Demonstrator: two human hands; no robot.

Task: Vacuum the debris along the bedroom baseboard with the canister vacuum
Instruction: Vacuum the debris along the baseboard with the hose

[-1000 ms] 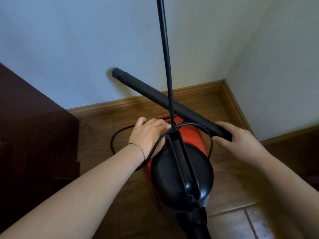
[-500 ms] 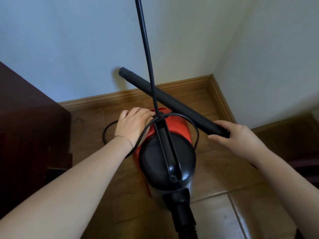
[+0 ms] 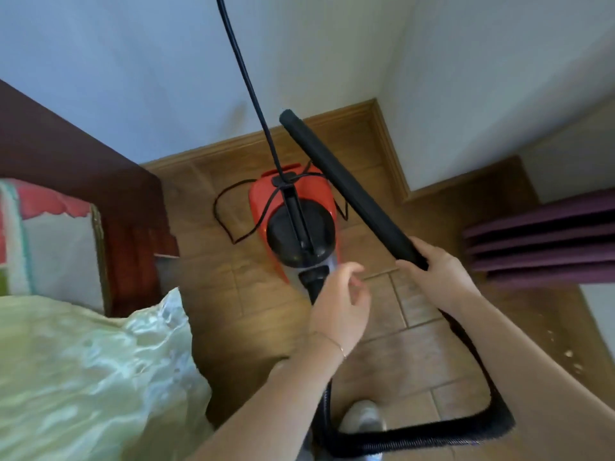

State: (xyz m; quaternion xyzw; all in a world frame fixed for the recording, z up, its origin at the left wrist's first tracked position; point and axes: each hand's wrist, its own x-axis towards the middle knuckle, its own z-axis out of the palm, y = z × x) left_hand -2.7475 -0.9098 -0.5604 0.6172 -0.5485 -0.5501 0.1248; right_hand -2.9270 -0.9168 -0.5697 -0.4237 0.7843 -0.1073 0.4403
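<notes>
Grips the near end of the black tube in the right hand, at 4 o'clock from the red vacuum, parked on the wood floor near the corner baseboard. Holds the left hand loosely curled and empty, blurred, at 6 o'clock of that vacuum. Points the tube's far end toward 11 o'clock. Pale crumbs at 4 o'clock, well apart from it.

Vacuum cord cut off at top; left hand blurred.
</notes>
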